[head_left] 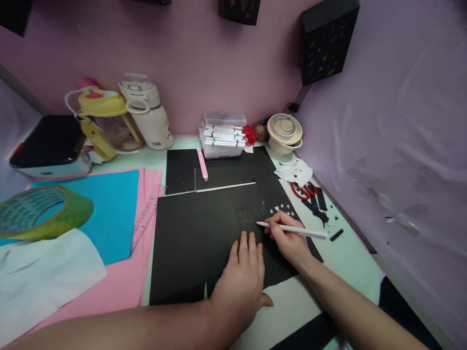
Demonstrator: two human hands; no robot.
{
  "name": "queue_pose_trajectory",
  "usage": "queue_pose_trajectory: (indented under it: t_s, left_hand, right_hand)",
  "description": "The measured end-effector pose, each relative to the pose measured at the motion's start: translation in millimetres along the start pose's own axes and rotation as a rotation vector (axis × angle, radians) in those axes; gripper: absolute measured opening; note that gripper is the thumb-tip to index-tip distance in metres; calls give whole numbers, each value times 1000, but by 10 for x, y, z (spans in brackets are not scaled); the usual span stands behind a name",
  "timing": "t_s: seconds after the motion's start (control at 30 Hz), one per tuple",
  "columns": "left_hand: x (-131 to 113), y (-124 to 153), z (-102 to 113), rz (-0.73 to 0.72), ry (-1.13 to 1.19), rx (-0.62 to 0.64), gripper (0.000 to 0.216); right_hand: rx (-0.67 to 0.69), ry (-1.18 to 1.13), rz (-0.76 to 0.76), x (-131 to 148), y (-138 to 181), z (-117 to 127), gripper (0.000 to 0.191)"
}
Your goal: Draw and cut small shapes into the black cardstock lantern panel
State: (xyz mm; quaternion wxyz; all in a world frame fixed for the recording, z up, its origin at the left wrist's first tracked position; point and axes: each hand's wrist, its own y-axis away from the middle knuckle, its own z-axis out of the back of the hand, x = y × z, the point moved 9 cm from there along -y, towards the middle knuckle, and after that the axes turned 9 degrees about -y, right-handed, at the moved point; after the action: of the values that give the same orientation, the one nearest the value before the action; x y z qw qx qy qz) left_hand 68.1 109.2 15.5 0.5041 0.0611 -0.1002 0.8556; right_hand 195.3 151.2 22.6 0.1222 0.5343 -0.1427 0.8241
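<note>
Left hand (242,277), lower centre, lies flat on black paper (193,233) filling mid-frame, fingers slightly apart. Right hand (288,238), right of centre, pinches white pen (310,232); long axis near level, tip pointing left at faint marks (246,222), just above left hand.

A white pen (304,230) slants over flat, faintly marked black paper (193,238).

- Yellow-green tape roll (78,215): cut off by the left edge.
- Marks (248,220) on the black paper (193,233): too faint to read.
- Black box (239,10): cut off above.
</note>
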Motion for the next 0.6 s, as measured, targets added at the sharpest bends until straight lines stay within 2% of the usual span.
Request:
queue_pose_trajectory:
  t_s: [0.6]
  left_hand:
    - [-2,0,8,-1,-17,-3,98]
  right_hand:
    - [38,3,16,23,6,-30,16]
